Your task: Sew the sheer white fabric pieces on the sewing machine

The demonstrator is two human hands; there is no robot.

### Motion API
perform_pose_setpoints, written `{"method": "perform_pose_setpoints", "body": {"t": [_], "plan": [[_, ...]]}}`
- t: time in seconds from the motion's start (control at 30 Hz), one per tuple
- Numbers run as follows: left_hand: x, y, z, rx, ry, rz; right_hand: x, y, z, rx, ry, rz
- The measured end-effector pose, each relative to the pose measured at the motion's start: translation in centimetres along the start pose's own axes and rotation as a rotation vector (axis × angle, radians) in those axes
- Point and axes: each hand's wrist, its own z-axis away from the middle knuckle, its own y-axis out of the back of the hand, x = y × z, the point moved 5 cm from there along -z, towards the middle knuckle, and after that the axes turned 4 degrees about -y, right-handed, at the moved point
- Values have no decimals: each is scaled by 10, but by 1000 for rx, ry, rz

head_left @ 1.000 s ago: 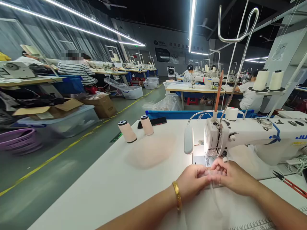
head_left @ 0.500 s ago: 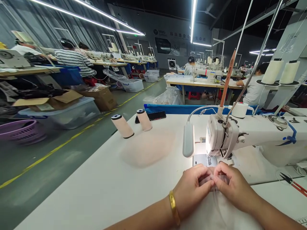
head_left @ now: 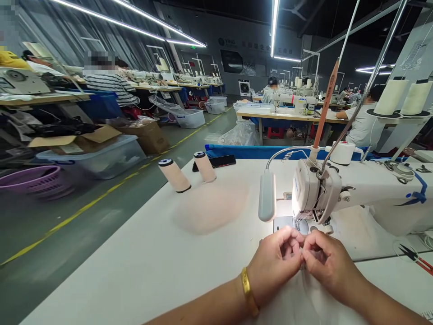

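Just in front of the sewing machine (head_left: 316, 189), my left hand (head_left: 275, 266) and my right hand (head_left: 333, 266) meet, thumbs and fingers pinched together. Between them they grip the edge of a sheer whitish fabric (head_left: 301, 302), which hangs down toward me and blends with the white table. My fingertips hide the gripped edge. The presser foot and metal needle plate (head_left: 282, 223) lie right behind my knuckles. A gold bracelet (head_left: 248, 291) circles my left wrist.
Two pale thread cones (head_left: 175, 176) and a black phone (head_left: 221, 162) are at the table's far left edge. A lamp (head_left: 267, 196) hangs left of the machine head. Red-handled snips (head_left: 417, 259) lie at right. Across the aisle stand plastic bins (head_left: 98, 158) and a purple basket (head_left: 43, 180).
My left fingers have curled in more tightly, and less fabric shows between the hands. Both hands stay at the same spot before the machine. The whole view has shifted slightly.
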Motion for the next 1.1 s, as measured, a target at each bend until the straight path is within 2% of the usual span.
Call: {"method": "perform_pose_setpoints", "body": {"t": [0.13,0.37,0.6,0.73,1.1], "plan": [[-1,-1,-1,-33,8,-4,-1,0,0,4,11,-10],[1,2,-1,4,-68,-27,0,0,1,20,3,5],[-7,0,-1,-21,0,-1,-6,0,2,-66,-2,-50],[-9,0,-1,-24,-9,11,-6,0,3,-55,-22,-42],[-1,0,-1,-20,-22,17,-10,5,3,38,146,-10]]}}
